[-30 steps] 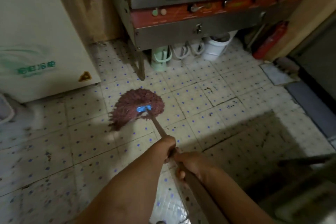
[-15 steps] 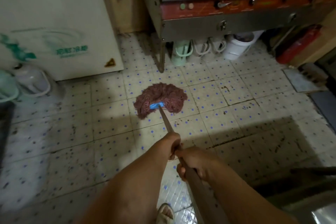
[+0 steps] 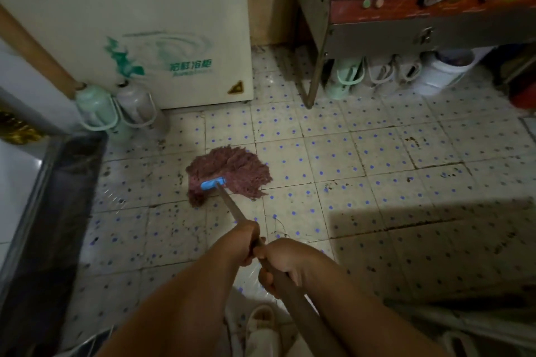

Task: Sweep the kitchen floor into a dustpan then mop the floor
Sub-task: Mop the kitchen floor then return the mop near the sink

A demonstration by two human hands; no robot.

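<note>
My left hand [image 3: 246,240] and right hand [image 3: 285,262] stay clamped on the mop handle [image 3: 232,209]; the mop head [image 3: 229,172] has swept leftward toward the freezer [image 3: 130,23], mopping underway.

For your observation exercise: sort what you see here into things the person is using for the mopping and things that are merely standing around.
In use:
- mop head, flat on the floor tiles
- mop handle
- left hand and right hand, both gripping the handle

Standing about:
- white chest freezer
- two flasks beside it
- white bucket under the steel counter
</note>
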